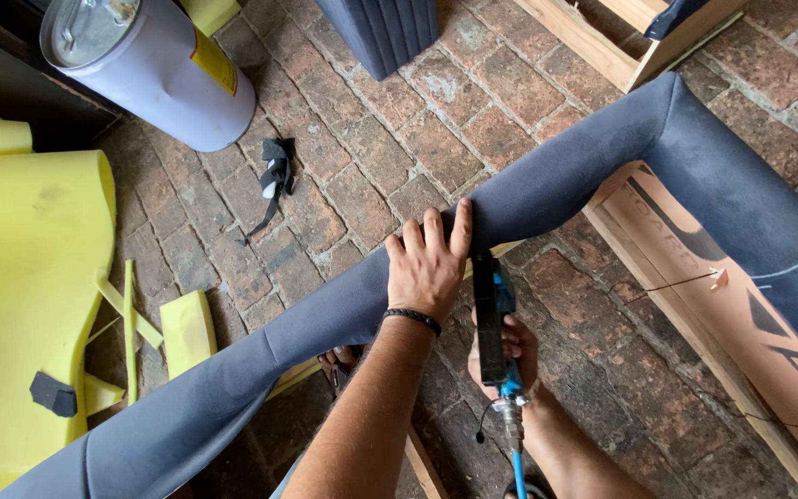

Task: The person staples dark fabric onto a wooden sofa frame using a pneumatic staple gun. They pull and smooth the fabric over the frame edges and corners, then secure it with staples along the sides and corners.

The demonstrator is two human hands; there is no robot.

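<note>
With the left hand (429, 266) laid flat, fingers spread, on the grey fabric (547, 199) over the frame rail above the brick floor (390, 139), and the right hand (508, 356) wrapped round the staple gun (491, 319), I'd keep that cloth taut.
</note>
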